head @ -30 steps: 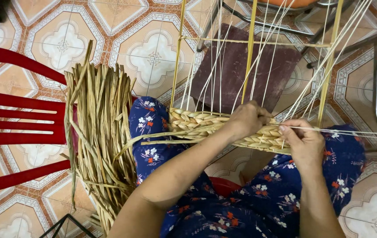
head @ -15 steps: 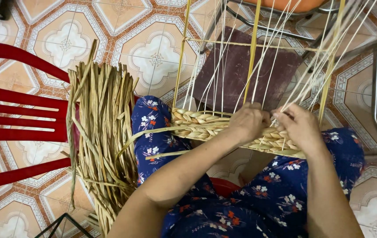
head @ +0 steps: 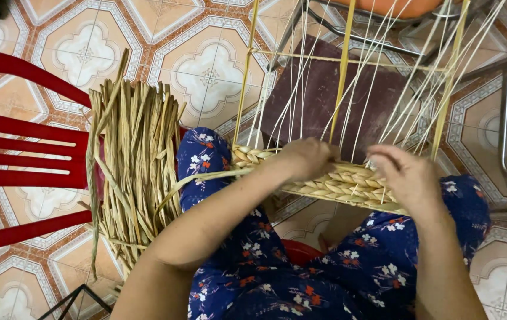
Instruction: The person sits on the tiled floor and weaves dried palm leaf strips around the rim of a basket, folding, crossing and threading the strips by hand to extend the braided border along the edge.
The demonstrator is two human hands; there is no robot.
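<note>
A band of woven straw [head: 348, 184] lies across my knees, at the foot of a frame of yellow rods [head: 343, 65] strung with several thin white cords [head: 301, 77]. My left hand [head: 307, 159] rests on the band's left half, fingers curled over a straw strand [head: 206, 178] that trails off to the left. My right hand [head: 407, 175] presses on the band's right half, fingers bent among the cords. What the right fingers pinch is hidden.
A thick bundle of dried straw strands [head: 132, 160] lies over a red plastic chair [head: 28, 160] on the left. Behind the frame sits a dark brown board [head: 324, 98]. Metal chair legs [head: 505, 130] stand at the right on patterned floor tiles [head: 206, 71].
My right hand, which held a cord pulled out to the right, has come back in to the woven band. My left hand has stayed on the band.
</note>
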